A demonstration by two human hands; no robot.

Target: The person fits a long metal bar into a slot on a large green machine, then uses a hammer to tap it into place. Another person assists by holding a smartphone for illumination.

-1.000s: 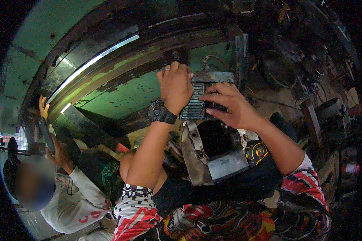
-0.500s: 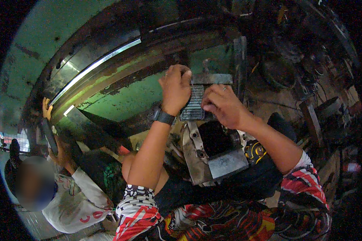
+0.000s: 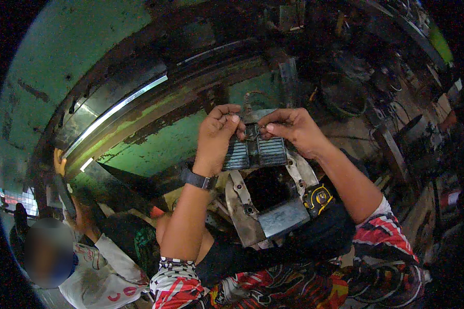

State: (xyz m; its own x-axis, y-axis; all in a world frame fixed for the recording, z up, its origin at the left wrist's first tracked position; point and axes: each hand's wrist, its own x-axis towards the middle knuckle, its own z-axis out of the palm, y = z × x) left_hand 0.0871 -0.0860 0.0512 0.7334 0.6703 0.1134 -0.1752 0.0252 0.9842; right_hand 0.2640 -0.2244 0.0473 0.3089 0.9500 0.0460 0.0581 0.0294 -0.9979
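My left hand (image 3: 217, 136) and my right hand (image 3: 294, 131) face each other at the middle of the view. The fingertips of each are pinched together. Between them is a small dark piece with a thin loop (image 3: 252, 134), which I cannot name. Just beneath lies a ribbed, finned metal part (image 3: 271, 153) with a dark strip down its middle. Nearer to me stands a worn metal housing (image 3: 246, 226) with a large dark opening, bolt holes along its sides and a smooth grey plate (image 3: 283, 220) at its front.
A black and yellow tape measure (image 3: 318, 199) lies right of the housing. Behind my hands are a bar-shaped metal block (image 3: 260, 114) and a coiled cable (image 3: 247, 98). At the left, another person (image 3: 100, 265) grips a long metal strip against a green panel (image 3: 165, 136). Dark clutter fills the right.
Both hands have come closer together above the finned part, and the left has moved lower in the view. The finned part now shows wider, on both sides of its dark strip.
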